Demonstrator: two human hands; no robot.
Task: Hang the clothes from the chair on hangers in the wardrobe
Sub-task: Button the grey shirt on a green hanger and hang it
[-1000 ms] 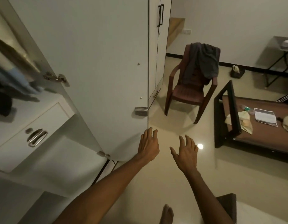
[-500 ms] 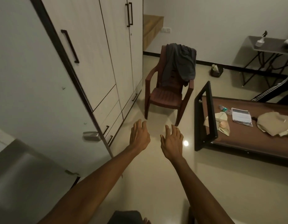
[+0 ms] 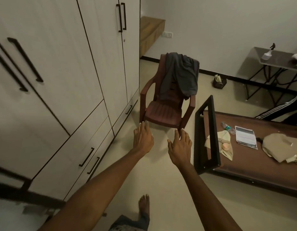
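1. Reaching out, left hand (image 3: 143, 139) and right hand (image 3: 180, 147) both relaxed, empty.
2. Dark grey garment (image 3: 180, 75) drapes over brown plastic chair (image 3: 162, 112) backrest's top edge.
3. Likely soft, light, limp; grab bunched fabric at that top edge.

Dim, warm indoor light, muted tones throughout. Soft shadow under the chair (image 3: 167, 104) toward seven o'clock. Motion blur smearing the wardrobe (image 3: 49, 90) handles at nine o'clock. Wide-angle bending of door lines toward the edges. Centre reasonably sharp.
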